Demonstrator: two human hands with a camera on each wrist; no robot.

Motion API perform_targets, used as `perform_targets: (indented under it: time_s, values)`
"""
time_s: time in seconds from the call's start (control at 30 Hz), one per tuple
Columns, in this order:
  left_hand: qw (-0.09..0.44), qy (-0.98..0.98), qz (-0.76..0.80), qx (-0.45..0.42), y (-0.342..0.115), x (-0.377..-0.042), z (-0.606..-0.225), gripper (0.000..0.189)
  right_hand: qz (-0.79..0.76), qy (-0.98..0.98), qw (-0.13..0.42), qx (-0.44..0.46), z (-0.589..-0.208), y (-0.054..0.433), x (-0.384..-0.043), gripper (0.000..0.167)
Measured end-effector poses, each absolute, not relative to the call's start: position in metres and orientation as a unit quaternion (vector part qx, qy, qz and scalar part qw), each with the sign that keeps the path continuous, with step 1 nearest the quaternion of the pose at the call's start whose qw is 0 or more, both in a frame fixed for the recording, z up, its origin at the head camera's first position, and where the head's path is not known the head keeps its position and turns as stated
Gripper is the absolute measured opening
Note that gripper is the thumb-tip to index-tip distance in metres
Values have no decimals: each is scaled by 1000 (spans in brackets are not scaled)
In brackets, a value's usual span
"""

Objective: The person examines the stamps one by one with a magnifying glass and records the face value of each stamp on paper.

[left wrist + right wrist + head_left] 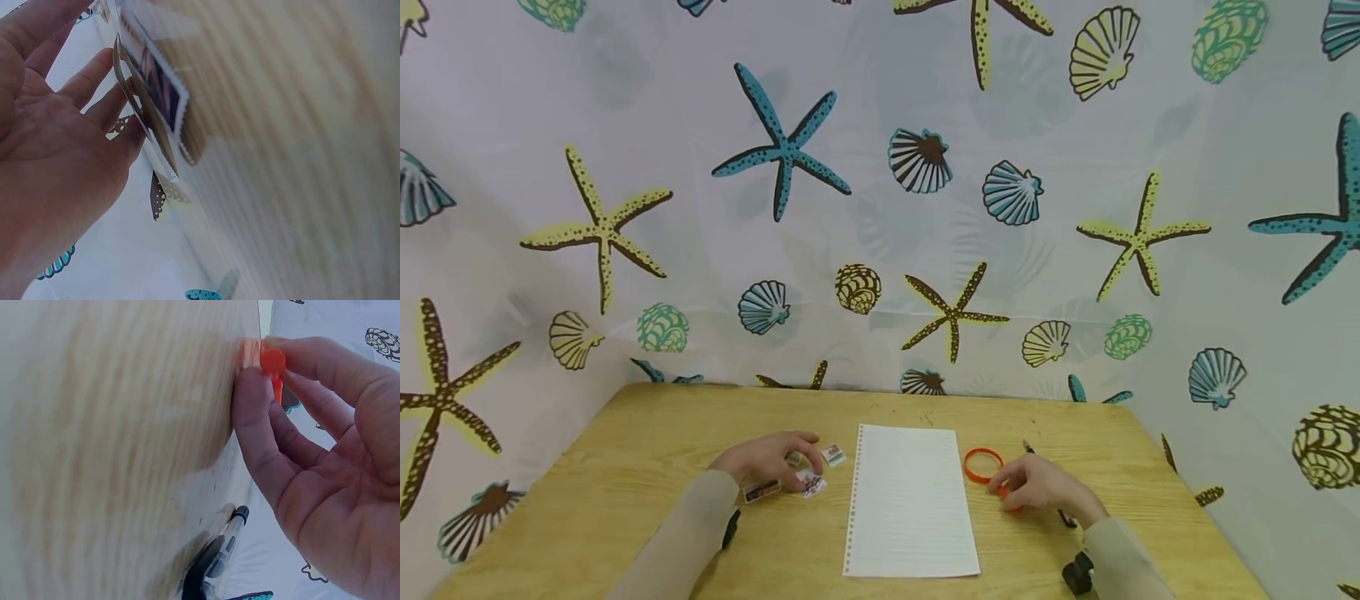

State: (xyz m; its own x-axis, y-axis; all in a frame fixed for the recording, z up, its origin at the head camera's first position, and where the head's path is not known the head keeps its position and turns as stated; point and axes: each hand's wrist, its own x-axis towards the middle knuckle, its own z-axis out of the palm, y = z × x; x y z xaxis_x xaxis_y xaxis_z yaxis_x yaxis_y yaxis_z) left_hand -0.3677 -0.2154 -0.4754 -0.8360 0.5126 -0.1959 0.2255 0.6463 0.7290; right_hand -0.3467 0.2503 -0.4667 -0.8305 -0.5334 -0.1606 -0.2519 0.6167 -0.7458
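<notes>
In the head view my left hand (pixel 772 458) is low over several small stamps, its fingers loosely bent. A picture stamp (pixel 762 491) lies below the palm; another stamp (pixel 811 482) is by the fingertips, and a third stamp (pixel 833 454) lies just beyond. In the left wrist view a curled stamp (pixel 130 87) stands tilted against the fingers, beside a flat dark-pictured stamp (pixel 156 78). My right hand (pixel 1036 485) pinches the handle (pixel 273 362) of a red magnifying glass (pixel 967 475) between thumb and fingers. Its round frame rests at the table.
A sheet of lined, hole-punched paper (pixel 912 500) lies between the hands. A clear pen with black parts (pixel 232 528) lies beside and partly under the right hand. The wooden table (pixel 722 408) meets a shell-patterned curtain (pixel 850 225) at the back and sides.
</notes>
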Motion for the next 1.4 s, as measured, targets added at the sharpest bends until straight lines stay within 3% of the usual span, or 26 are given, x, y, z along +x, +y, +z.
perform_targets:
  time_s: [0.63,1.4]
  values:
    - [220,869,391,210,-214,-366,-474,24,-408,867,171,-232,-466,238,-345,25]
    - [205,880,372,213,-214,-363,-472,22,-447,845,176,-237,-463,196,-346,24]
